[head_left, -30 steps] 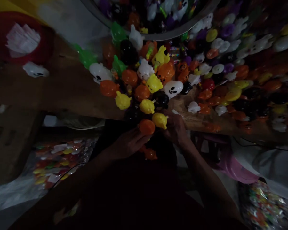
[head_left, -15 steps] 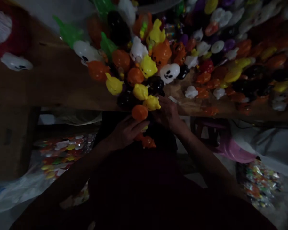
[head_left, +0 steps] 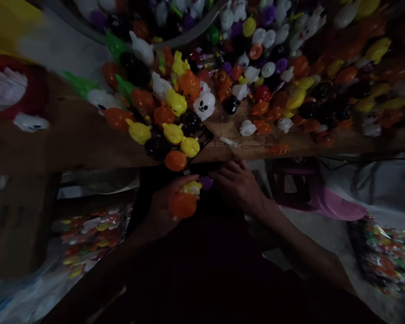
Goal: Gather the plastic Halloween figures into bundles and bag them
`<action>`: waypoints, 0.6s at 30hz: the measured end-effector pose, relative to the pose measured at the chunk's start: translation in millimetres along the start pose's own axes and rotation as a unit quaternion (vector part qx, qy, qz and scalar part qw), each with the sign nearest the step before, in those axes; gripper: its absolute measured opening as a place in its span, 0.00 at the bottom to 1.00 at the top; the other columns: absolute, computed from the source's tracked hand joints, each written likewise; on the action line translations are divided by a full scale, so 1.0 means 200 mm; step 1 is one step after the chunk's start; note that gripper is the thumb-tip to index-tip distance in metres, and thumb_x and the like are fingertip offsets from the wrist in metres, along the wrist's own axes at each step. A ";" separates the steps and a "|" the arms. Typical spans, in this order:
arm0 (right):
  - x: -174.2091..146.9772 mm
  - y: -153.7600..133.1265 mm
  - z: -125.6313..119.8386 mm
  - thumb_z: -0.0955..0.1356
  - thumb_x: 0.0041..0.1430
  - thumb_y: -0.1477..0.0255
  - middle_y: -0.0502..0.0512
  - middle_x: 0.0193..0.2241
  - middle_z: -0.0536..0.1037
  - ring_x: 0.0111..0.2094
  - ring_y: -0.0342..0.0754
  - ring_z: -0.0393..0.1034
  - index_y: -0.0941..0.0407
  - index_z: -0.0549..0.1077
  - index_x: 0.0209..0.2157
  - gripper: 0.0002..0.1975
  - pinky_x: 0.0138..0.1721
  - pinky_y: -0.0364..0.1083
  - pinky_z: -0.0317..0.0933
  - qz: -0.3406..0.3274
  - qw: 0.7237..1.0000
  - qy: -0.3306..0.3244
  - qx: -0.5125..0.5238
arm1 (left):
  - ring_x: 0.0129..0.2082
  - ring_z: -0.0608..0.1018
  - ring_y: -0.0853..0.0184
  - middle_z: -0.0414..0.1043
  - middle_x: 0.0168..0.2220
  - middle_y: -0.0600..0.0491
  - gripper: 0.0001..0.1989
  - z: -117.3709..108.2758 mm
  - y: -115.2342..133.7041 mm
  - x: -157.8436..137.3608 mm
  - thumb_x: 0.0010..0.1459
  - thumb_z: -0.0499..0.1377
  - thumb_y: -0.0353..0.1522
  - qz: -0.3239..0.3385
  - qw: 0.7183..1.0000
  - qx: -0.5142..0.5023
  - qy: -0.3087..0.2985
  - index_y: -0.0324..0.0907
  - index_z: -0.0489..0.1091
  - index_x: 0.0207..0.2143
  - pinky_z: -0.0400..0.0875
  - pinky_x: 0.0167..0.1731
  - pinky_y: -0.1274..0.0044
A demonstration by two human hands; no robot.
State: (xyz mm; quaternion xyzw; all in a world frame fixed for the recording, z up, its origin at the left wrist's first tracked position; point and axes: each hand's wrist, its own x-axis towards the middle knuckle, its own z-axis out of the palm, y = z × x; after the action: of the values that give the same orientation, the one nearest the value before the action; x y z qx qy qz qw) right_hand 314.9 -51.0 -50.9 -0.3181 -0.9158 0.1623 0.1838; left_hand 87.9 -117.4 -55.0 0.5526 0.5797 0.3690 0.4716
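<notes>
Left hand (head_left: 164, 209) gripping orange toy (head_left: 184, 206) and yellow toy (head_left: 191, 188), off bench (head_left: 77, 146) front edge. Right hand (head_left: 241, 185) by purple piece (head_left: 206, 182), grip unclear. Slack hold could drop them; elbow bump could knock orange ball (head_left: 176, 160) off that edge.

Toys (head_left: 224, 85) on table (head_left: 77, 139), basin (head_left: 202, 29) behind.

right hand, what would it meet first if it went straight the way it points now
Most likely the purple piece, just ahead of the right hand; beyond it is the yellow piece in the left hand. Depth is unclear, so contact is possible.
</notes>
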 end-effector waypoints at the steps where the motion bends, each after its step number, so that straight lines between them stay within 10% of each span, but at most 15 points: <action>1: 0.00 0.01 0.02 0.63 0.71 0.71 0.57 0.33 0.80 0.39 0.52 0.68 0.57 0.77 0.48 0.13 0.46 0.54 0.59 0.005 1.000 0.009 -0.020 | 0.45 0.82 0.62 0.80 0.49 0.49 0.22 0.00 0.01 0.00 0.58 0.65 0.42 -0.001 1.000 -0.002 0.002 0.44 0.74 0.53 0.78 0.46 0.74; 7: -0.02 0.09 0.05 0.63 0.71 0.73 0.58 0.37 0.76 0.35 0.46 0.70 0.59 0.77 0.49 0.12 0.35 0.45 0.64 0.067 0.989 0.077 0.107 | 0.30 0.81 0.67 0.81 0.37 0.51 0.24 0.00 -0.06 -0.02 0.64 0.59 0.45 -0.002 0.999 0.041 0.029 0.45 0.73 0.57 0.78 0.30 0.78; 12: 0.04 0.16 0.06 0.68 0.67 0.70 0.57 0.37 0.80 0.37 0.48 0.76 0.56 0.78 0.43 0.08 0.37 0.45 0.69 0.137 0.966 0.148 0.164 | 0.57 0.78 0.64 0.74 0.59 0.51 0.17 0.02 -0.09 0.05 0.69 0.54 0.33 0.154 0.969 0.191 0.009 0.46 0.73 0.57 0.76 0.56 0.76; 18: 0.15 0.18 0.05 0.67 0.63 0.74 0.57 0.33 0.81 0.34 0.50 0.75 0.56 0.76 0.39 0.05 0.37 0.48 0.71 0.181 0.954 0.187 0.148 | 0.57 0.78 0.59 0.68 0.63 0.45 0.31 0.02 -0.19 0.12 0.66 0.54 0.27 0.289 0.882 0.372 0.004 0.44 0.54 0.70 0.77 0.52 0.76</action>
State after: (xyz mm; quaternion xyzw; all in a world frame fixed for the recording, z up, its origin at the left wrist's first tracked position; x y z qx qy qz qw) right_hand 306.9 -6.8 -67.2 -0.4724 -0.7579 0.2637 0.3645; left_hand 81.7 -99.4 -95.1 0.8291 0.4905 0.2484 0.1016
